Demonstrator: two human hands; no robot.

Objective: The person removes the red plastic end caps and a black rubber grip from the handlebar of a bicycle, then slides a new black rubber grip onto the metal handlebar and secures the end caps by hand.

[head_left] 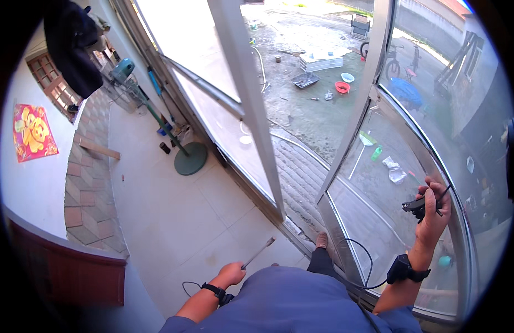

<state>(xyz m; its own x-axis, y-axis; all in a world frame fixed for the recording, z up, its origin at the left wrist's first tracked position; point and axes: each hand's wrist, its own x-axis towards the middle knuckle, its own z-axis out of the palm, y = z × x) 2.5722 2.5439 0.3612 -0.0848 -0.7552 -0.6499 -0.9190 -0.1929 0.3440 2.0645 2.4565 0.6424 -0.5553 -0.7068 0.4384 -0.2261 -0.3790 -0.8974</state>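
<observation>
My left hand (pixel 230 275), low in the middle of the view, is closed round the end of a thin metal rod (pixel 259 252) with a wider, blunt brownish tip. The rod points up and to the right, over the floor tiles. At the right, my right hand (pixel 433 216) is raised in front of the glass door panel (pixel 373 183), fingers closed on a black clamp-like object (pixel 417 207) whose exact kind I cannot make out. Whether this hand also touches the door frame (pixel 429 150) is unclear. A black cable (pixel 370 261) loops beside my right forearm.
A green fan stand (pixel 190 159) stands on the tiles at the left, near the other metal-framed door panel (pixel 251 122). Between the panels is a ridged threshold (pixel 301 172). Outside lie a red basin (pixel 342 87), a white stack (pixel 323 60) and a pale hose (pixel 301 145).
</observation>
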